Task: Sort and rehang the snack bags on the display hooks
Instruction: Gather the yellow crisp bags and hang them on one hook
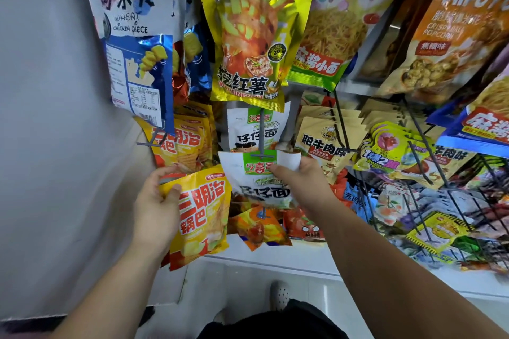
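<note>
Snack bags are hanging in crowded rows on grey display hooks across a wall rack, with two of them in the person's hands. Left hand is gripping a yellow chip bag by its upper left edge, thumb pressing on the front and fingers wrapping behind; this bag is hanging free of any hook, tilting slightly, low and left of centre. Right hand is pinching the top of a white noodle bag with a green header, thumb and fingers closing on its upper right corner. That header is sitting right at the crossbar tip of a grey hook; whether the hole is threaded on the hook cannot be told. A second white noodle bag of the same kind is hanging farther back on that hook. More yellow chip bags are hanging on the neighbouring hook to the left, just above the held one. Above, a large yellow sweet potato bag is hanging at centre, with a white and blue chicken piece bag to its left, beside the grey wall. Tan beef flavour bags are hanging just right of the right hand. An orange popcorn bag is hanging at upper right. Below the rack, a white ledge is running across, and a shoe is showing on the floor.
</note>
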The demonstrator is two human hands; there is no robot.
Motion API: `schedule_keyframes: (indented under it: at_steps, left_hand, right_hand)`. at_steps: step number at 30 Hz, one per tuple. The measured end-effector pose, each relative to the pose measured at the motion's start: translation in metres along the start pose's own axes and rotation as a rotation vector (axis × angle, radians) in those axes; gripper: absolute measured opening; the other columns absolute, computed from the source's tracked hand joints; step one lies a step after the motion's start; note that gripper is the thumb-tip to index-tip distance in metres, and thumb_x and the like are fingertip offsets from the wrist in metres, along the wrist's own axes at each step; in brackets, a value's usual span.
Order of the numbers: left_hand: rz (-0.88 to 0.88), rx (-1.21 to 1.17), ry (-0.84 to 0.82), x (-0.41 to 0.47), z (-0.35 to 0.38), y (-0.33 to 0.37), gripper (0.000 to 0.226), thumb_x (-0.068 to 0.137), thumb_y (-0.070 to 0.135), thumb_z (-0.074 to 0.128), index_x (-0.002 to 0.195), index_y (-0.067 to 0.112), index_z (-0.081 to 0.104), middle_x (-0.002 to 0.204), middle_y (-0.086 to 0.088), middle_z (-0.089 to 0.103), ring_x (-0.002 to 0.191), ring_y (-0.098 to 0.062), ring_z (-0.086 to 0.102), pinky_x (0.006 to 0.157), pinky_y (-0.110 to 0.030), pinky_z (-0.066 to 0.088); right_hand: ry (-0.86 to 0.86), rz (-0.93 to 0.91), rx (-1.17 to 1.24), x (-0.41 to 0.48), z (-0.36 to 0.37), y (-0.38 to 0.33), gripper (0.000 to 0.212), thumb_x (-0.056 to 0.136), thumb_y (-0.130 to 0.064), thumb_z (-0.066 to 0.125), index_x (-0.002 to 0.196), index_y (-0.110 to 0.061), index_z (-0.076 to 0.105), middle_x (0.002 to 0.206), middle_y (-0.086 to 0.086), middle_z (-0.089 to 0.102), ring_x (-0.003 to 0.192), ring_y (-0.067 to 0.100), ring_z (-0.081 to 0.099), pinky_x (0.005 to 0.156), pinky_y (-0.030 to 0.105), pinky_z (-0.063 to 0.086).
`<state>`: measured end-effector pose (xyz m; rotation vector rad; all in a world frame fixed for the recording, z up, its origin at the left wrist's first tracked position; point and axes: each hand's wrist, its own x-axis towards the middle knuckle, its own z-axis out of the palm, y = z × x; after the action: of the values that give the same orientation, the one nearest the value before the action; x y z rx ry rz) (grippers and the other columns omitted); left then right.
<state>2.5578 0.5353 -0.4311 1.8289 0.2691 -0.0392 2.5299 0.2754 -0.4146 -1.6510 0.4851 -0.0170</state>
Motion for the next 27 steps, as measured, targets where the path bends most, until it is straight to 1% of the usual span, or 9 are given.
schedule_keyframes:
  at_steps: [4, 6, 9, 12, 14, 16, 21, 24, 27]
  left_hand:
    - [-0.001, 0.079, 0.029, -0.003, -0.011, -0.006, 0.032, 0.102, 0.015, 0.055, 0.112, 0.046, 0.060, 0.106, -0.002, 0.074, 0.087, -0.024, 0.075, 0.076, -0.055, 0.063]
    - [-0.004, 0.093, 0.034, -0.005, -0.013, -0.006, 0.029, 0.103, 0.016, 0.055, 0.115, 0.042, 0.059, 0.106, -0.003, 0.074, 0.086, -0.023, 0.075, 0.076, -0.053, 0.063]
    - [0.007, 0.104, 0.034, -0.009, -0.015, -0.007, 0.028, 0.103, 0.015, 0.055, 0.116, 0.040, 0.059, 0.104, -0.002, 0.072, 0.085, -0.023, 0.074, 0.076, -0.049, 0.063]
    - [0.013, 0.101, 0.033, -0.012, -0.015, -0.006, 0.029, 0.103, 0.014, 0.054, 0.114, 0.040, 0.059, 0.101, 0.000, 0.071, 0.084, -0.023, 0.073, 0.075, -0.047, 0.062]
    - [0.017, 0.099, 0.028, -0.012, -0.015, -0.006, 0.029, 0.103, 0.015, 0.054, 0.114, 0.041, 0.059, 0.102, -0.001, 0.072, 0.085, -0.023, 0.073, 0.075, -0.048, 0.063]
    - [0.029, 0.103, 0.025, -0.014, -0.016, -0.005, 0.030, 0.103, 0.016, 0.054, 0.112, 0.044, 0.057, 0.102, 0.002, 0.072, 0.086, -0.023, 0.074, 0.076, -0.051, 0.063]
    - [0.047, 0.168, 0.049, -0.019, -0.019, -0.006, 0.032, 0.101, 0.014, 0.055, 0.118, 0.040, 0.059, 0.100, 0.000, 0.068, 0.089, -0.025, 0.071, 0.081, -0.049, 0.061]
    - [0.048, 0.182, 0.063, -0.022, -0.021, -0.006, 0.030, 0.101, 0.013, 0.055, 0.119, 0.037, 0.060, 0.102, -0.002, 0.065, 0.092, -0.027, 0.069, 0.083, -0.050, 0.060]
    - [0.057, 0.177, 0.045, -0.021, -0.021, -0.003, 0.032, 0.101, 0.013, 0.055, 0.115, 0.041, 0.058, 0.100, -0.002, 0.066, 0.089, -0.027, 0.070, 0.082, -0.052, 0.060]
  right_hand:
    - [0.096, -0.020, -0.006, 0.005, 0.008, -0.005, 0.007, 0.093, -0.021, 0.075, 0.088, -0.026, 0.072, 0.082, -0.003, 0.075, 0.073, 0.015, 0.067, 0.063, 0.029, 0.054]
    - [0.117, -0.011, -0.033, 0.005, 0.012, -0.005, 0.003, 0.093, -0.023, 0.074, 0.097, -0.022, 0.075, 0.089, 0.002, 0.078, 0.077, 0.018, 0.071, 0.066, 0.030, 0.059]
    - [0.137, -0.006, -0.081, 0.002, 0.017, -0.004, 0.019, 0.094, -0.023, 0.074, 0.106, -0.009, 0.075, 0.096, 0.014, 0.077, 0.075, 0.022, 0.070, 0.065, 0.031, 0.057]
    - [0.166, 0.007, -0.067, 0.001, 0.019, 0.000, 0.021, 0.093, -0.024, 0.074, 0.106, -0.008, 0.075, 0.098, 0.016, 0.077, 0.090, 0.034, 0.074, 0.079, 0.048, 0.062]
    - [0.199, -0.003, -0.071, 0.002, 0.021, 0.003, 0.021, 0.091, -0.027, 0.075, 0.103, -0.010, 0.075, 0.098, 0.020, 0.076, 0.094, 0.044, 0.071, 0.079, 0.063, 0.059]
    - [0.223, -0.009, -0.074, 0.005, 0.021, 0.006, 0.020, 0.088, -0.030, 0.075, 0.099, -0.013, 0.075, 0.094, 0.017, 0.077, 0.091, 0.045, 0.072, 0.076, 0.066, 0.058]
    - [0.286, -0.061, -0.174, 0.010, 0.024, 0.008, 0.013, 0.092, -0.026, 0.072, 0.087, -0.014, 0.071, 0.082, 0.013, 0.075, 0.076, 0.035, 0.071, 0.068, 0.050, 0.060]
    - [0.322, -0.084, -0.194, 0.017, 0.026, 0.008, 0.012, 0.093, -0.020, 0.071, 0.081, -0.017, 0.069, 0.071, 0.005, 0.069, 0.057, 0.018, 0.058, 0.054, 0.029, 0.043]
    - [0.327, -0.053, -0.189, 0.032, 0.027, 0.007, 0.015, 0.094, -0.021, 0.071, 0.082, -0.012, 0.069, 0.067, 0.004, 0.066, 0.046, 0.005, 0.050, 0.049, 0.021, 0.036]
